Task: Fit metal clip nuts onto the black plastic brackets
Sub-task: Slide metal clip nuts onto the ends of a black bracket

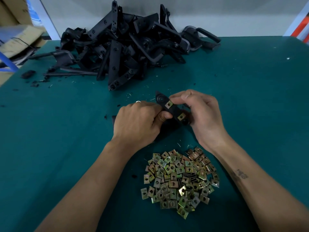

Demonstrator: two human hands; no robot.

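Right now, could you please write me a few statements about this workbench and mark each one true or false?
1. Both hands hold one black plastic bracket, the left hand and the right hand. True.
2. That bracket carries no clips. False: two metal clip nuts sit on it, the upper fitted clip nut and the lower fitted clip nut.
3. The heap of loose brass-coloured clip nuts lies nearer the person than the hands. True.
4. The pile of black plastic brackets sits in a red bin. False: it lies on the green table mat.
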